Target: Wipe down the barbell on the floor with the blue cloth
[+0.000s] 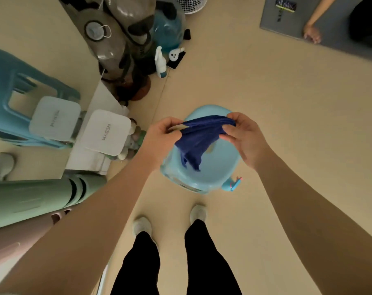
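A dark blue cloth (198, 138) hangs stretched between my two hands, above a light blue plastic stool (212, 175) on the floor. My left hand (162, 133) pinches the cloth's left corner. The right corner is gripped by my right hand (242, 135). The cloth's loose lower part droops toward the stool seat. No barbell can be made out in this view.
At the left stand a blue plastic stool (14, 103), two white square boxes (107, 132), rolled mats (31, 199) and a heap of gym gear (121, 39). A spray bottle (160, 62) stands beside it. Another person's hand (311, 34) rests on a grey mat (287, 20) at the top right.
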The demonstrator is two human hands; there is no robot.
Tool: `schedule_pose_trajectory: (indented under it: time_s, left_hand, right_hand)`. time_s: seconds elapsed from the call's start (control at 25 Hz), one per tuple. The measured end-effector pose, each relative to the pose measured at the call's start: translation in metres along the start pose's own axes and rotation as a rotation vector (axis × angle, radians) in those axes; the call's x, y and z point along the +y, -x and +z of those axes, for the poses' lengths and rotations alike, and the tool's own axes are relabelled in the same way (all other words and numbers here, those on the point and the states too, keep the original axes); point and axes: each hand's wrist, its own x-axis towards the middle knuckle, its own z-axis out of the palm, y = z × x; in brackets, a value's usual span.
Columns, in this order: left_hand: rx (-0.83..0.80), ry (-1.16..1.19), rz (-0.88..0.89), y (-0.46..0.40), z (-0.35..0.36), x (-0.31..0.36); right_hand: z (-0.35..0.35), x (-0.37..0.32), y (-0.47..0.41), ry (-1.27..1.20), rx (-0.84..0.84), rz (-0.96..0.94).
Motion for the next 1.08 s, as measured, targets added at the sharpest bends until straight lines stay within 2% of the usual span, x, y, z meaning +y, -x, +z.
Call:
schedule_pose_trajectory:
  time_s: [0.12, 0.28, 0.36, 0.48, 0.56, 0.64, 0.72, 0.8, 0.84, 0.92, 1.0, 1.08]
  left_hand:
    - [-0.024, -0.003, 0.053, -0.011, 0.031, 0.005]
    - [-0.072, -0.357, 0.032, -0.020, 0.067, -0.047]
    - [-0.095, -0.493, 0.022, -0.029, 0.082, -0.087]
    - [-0.065, -0.524, -0.036, -0.051, 0.101, -0.132]
    - [0.009, -0.411, -0.054, -0.069, 0.115, -0.145]
    - [0.063, -0.474, 0.029, -0.082, 0.124, -0.160]
    - [0.016, -0.796, 0.182, -0.087, 0.127, -0.180]
    - [-0.195, -1.101, 0.299, -0.082, 0.127, -0.198]
    - [-0.270, -1.201, 0.306, -0.082, 0.127, -0.203]
    - [-0.268, -1.303, 0.377, -0.085, 0.128, -0.209]
    - [-0.266, -1.338, 0.447, -0.090, 0.129, -0.199]
    - [-0.272, -1.215, 0.343, -0.090, 0.123, -0.175]
  right_hand:
    - [-0.039, -0.009, 0.003, -0.108, 0.029, 0.020]
    - [-0.073, 0.042, 0.005, 0.229, 0.148, 0.178]
    - [-0.084, 0.085, 0.001, 0.304, 0.195, 0.275]
    - [-0.095, 0.143, -0.016, 0.403, 0.282, 0.367]
    - [-0.100, 0.162, -0.032, 0.396, 0.390, 0.346]
    - [-0.104, 0.177, -0.045, 0.518, 0.457, 0.187]
    - [-0.110, 0.193, -0.049, 0.916, 0.314, -0.051]
    - [-0.118, 0.212, -0.044, 1.259, 0.040, -0.168]
    - [-0.120, 0.217, -0.042, 1.361, -0.059, -0.163]
    - [-0.121, 0.217, -0.040, 1.453, -0.107, -0.192]
    - [-0.119, 0.207, -0.044, 1.504, -0.089, -0.307]
    - [-0.115, 0.182, -0.045, 1.337, -0.072, -0.221]
